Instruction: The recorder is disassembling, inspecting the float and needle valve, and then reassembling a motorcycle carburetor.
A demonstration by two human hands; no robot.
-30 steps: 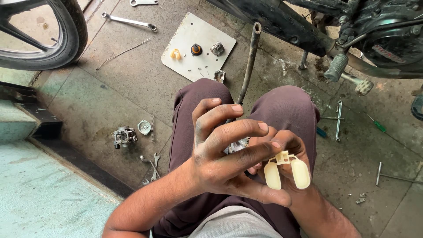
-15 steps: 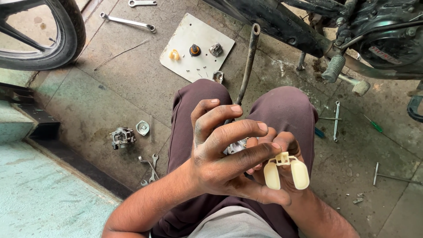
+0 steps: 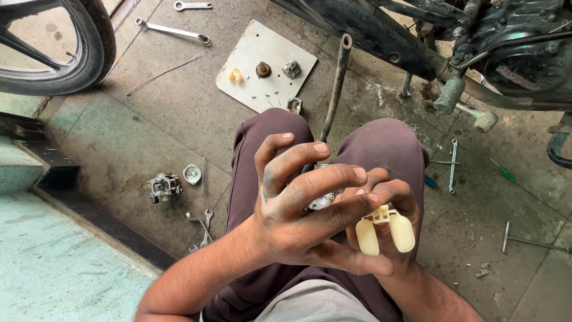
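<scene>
Little has moved: our hands keep their pose. Our left hand (image 3: 298, 220), fingers spread, pinches the cream plastic float (image 3: 384, 229) by its bridge, lobes hanging free. Our right hand (image 3: 381, 197) cradles a metal part (image 3: 322, 201) beneath, over our lap; its grip we cannot tell.

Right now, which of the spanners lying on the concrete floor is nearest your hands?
The small steel spanner by the left knee, below the grey carburettor body. The long ring spanner and the short one lie far off near the black tyre.
</scene>
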